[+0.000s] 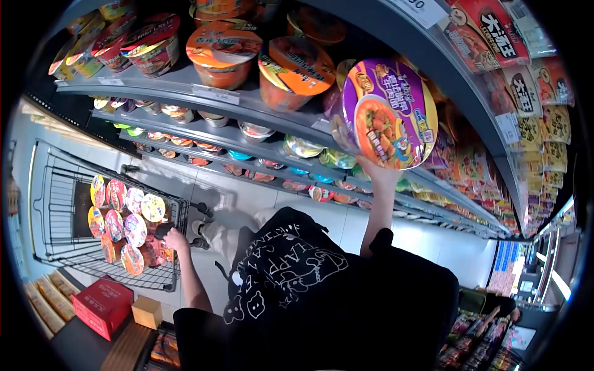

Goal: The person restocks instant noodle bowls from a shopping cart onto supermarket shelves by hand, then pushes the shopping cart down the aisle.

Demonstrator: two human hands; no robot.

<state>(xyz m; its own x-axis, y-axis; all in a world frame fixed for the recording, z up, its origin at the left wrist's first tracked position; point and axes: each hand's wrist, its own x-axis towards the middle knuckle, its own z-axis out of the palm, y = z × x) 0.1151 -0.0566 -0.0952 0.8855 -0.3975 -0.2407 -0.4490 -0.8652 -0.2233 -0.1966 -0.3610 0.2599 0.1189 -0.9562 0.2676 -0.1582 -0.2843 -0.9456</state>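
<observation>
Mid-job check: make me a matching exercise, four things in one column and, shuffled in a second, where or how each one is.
Things:
1. Wire cart
2. Purple-and-yellow noodle bowl
3. Red box
4. Left hand

Places and states:
A. Held up by the right hand
B. At the cart's edge
C. Beside a small tan box
D. Loaded with lidded bowls

Pairs: 1-D, 2-A, 3-C, 4-B
</observation>
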